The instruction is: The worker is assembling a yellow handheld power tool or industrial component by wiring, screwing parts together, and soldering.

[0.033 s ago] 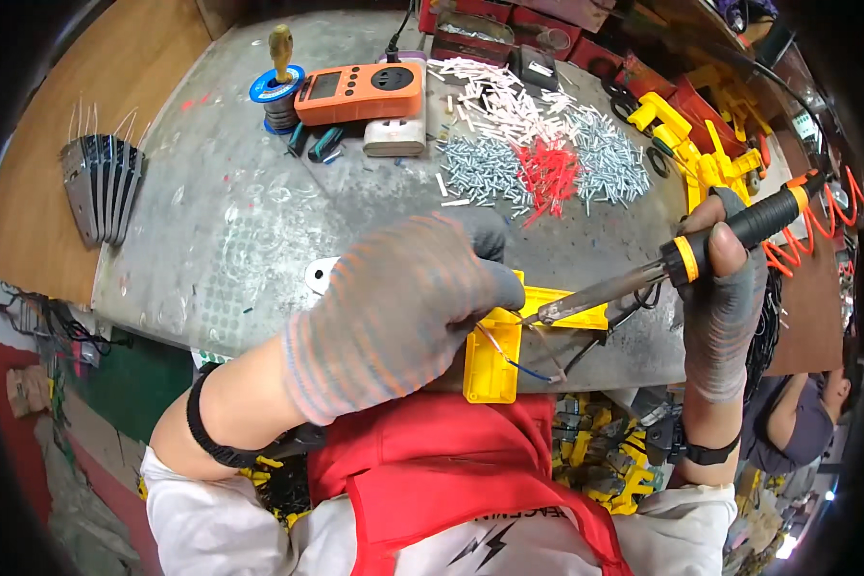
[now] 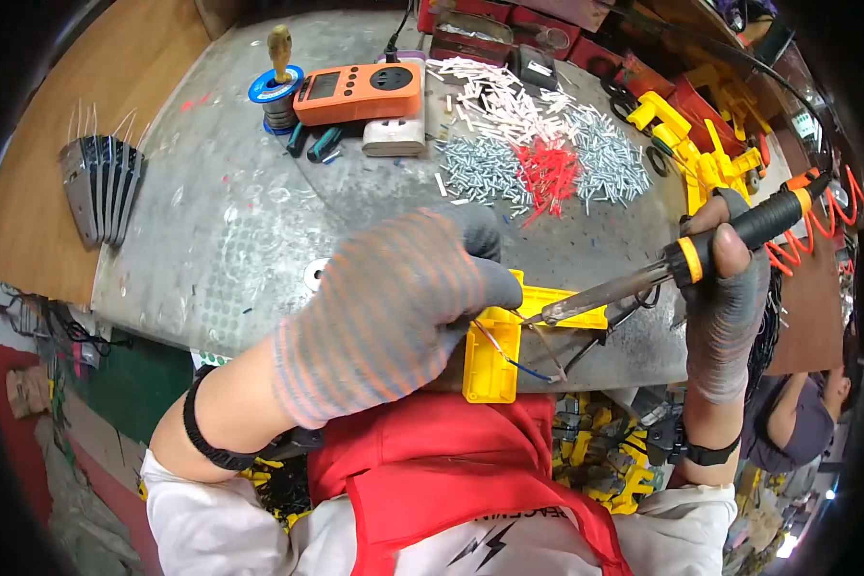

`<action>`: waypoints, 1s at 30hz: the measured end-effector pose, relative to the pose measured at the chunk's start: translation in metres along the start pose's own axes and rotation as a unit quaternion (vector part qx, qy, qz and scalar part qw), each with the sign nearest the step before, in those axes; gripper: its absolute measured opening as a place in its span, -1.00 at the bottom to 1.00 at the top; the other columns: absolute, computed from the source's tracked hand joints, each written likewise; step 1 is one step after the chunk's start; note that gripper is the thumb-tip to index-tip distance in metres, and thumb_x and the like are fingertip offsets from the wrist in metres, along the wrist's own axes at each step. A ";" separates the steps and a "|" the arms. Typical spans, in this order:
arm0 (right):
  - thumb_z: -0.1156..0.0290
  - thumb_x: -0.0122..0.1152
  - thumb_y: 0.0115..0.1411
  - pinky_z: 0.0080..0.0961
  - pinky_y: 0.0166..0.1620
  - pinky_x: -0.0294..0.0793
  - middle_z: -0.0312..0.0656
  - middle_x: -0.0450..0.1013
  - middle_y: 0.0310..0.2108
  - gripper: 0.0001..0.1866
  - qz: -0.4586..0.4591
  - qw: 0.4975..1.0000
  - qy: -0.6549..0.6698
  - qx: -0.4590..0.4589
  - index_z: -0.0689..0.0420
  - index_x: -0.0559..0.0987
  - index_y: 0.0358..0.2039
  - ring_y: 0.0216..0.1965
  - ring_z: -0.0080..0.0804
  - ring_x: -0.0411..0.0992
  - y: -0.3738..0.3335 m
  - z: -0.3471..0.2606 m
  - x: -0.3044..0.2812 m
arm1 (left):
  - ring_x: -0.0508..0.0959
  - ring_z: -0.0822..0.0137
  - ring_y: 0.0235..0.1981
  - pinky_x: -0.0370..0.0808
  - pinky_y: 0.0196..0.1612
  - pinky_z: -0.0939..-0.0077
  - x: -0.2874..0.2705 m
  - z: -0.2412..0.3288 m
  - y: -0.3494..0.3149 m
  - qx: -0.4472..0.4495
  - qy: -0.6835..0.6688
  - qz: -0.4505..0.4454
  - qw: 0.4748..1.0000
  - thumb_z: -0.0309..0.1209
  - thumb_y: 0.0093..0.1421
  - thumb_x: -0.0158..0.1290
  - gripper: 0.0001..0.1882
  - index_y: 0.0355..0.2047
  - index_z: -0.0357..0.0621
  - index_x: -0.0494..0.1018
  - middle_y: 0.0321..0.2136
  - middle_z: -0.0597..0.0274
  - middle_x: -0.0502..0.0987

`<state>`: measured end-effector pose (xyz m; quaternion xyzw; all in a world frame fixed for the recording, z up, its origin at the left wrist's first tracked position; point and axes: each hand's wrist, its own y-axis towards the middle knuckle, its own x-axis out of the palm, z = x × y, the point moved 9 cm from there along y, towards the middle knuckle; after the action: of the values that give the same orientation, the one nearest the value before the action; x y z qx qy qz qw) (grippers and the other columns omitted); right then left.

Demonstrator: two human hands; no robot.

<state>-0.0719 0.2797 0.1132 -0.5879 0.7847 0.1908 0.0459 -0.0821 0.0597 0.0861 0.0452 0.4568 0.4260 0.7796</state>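
My right hand point(image 2: 725, 278), in a grey striped glove with bare fingertips, grips a soldering iron point(image 2: 744, 226) by its black handle with yellow bands. The iron slants down to the left, its tip close to the fingers of my left hand. My gloved left hand point(image 2: 403, 298) is closed in a pinch on a thin wire point(image 2: 490, 336); the fingertips partly hide the hold. Beneath them lies an open yellow plastic housing point(image 2: 491, 374), with thin wires, one blue, across it. Another yellow piece point(image 2: 571, 309) extends to the right, behind the iron's tip.
Beyond the hands lie heaps of white sleeves point(image 2: 509, 106), metal pins point(image 2: 480, 168) and red pieces point(image 2: 547, 178). An orange meter point(image 2: 360, 93) and a solder spool point(image 2: 276, 101) stand at the back left. Dark metal blades point(image 2: 104, 187) sit far left. Yellow parts point(image 2: 715, 168) lie right.
My left hand has shifted very slightly. My right hand and the soldering iron have barely moved.
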 end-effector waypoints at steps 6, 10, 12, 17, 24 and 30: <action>-0.03 0.14 0.15 -0.71 -0.41 0.09 -0.43 0.22 -0.53 -0.56 -0.007 0.999 0.038 -0.004 0.14 0.40 -0.31 -0.49 -0.68 0.18 -0.012 -0.005 -0.025 | 0.55 0.12 -0.46 0.45 -0.41 0.32 -0.019 0.006 -0.022 -0.063 -0.043 0.025 0.997 -0.63 -0.20 0.21 -0.63 -0.31 -0.02 0.61 -0.47 0.17 0.55; -0.05 0.14 0.14 -0.72 -0.38 0.12 -0.37 0.26 -0.50 -0.54 0.017 0.999 0.043 -0.023 0.15 0.39 -0.32 -0.46 -0.67 0.20 -0.016 -0.001 -0.010 | 0.56 0.16 -0.42 0.47 -0.34 0.33 -0.004 0.008 -0.024 -0.059 0.038 -0.012 0.997 -0.57 -0.11 0.27 -0.60 -0.20 -0.03 0.56 -0.44 0.19 0.56; -0.05 0.14 0.13 -0.71 -0.38 0.12 -0.38 0.26 -0.51 -0.54 -0.057 0.998 0.022 0.023 0.14 0.39 -0.32 -0.47 -0.66 0.20 -0.018 -0.004 0.005 | 0.56 0.14 -0.41 0.47 -0.34 0.33 -0.004 0.002 -0.022 -0.041 0.013 0.029 0.999 -0.58 -0.12 0.27 -0.56 -0.16 -0.05 0.53 -0.44 0.19 0.57; -0.04 0.13 0.13 -0.70 -0.41 0.10 -0.38 0.25 -0.52 -0.56 -0.037 0.999 0.014 0.026 0.13 0.39 -0.34 -0.49 -0.68 0.18 -0.018 0.003 0.008 | 0.57 0.11 -0.39 0.48 -0.32 0.33 0.000 0.001 -0.022 -0.032 -0.038 0.021 0.999 -0.60 -0.10 0.26 -0.57 -0.15 -0.06 0.53 -0.42 0.17 0.57; -0.07 0.12 0.12 -0.69 -0.41 0.08 -0.39 0.24 -0.53 -0.53 -0.034 0.999 0.008 0.005 0.14 0.39 -0.36 -0.49 -0.68 0.17 -0.018 0.002 0.011 | 0.57 0.06 -0.35 0.48 -0.29 0.28 0.003 0.000 -0.023 -0.026 -0.033 0.012 0.999 -0.56 -0.07 0.27 -0.60 -0.16 -0.09 0.54 -0.37 0.13 0.59; -0.07 0.14 0.11 -0.71 -0.40 0.09 -0.39 0.23 -0.53 -0.52 -0.020 1.000 0.011 -0.002 0.14 0.39 -0.35 -0.48 -0.67 0.18 -0.017 0.000 0.014 | 0.56 0.01 -0.32 0.48 -0.29 0.27 -0.005 -0.001 -0.026 -0.024 -0.043 0.013 0.999 -0.55 -0.04 0.24 -0.64 -0.17 -0.11 0.54 -0.35 0.09 0.58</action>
<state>-0.0597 0.2631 0.1051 -0.6055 0.7731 0.1846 0.0400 -0.0681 0.0400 0.0767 0.0505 0.4115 0.4448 0.7939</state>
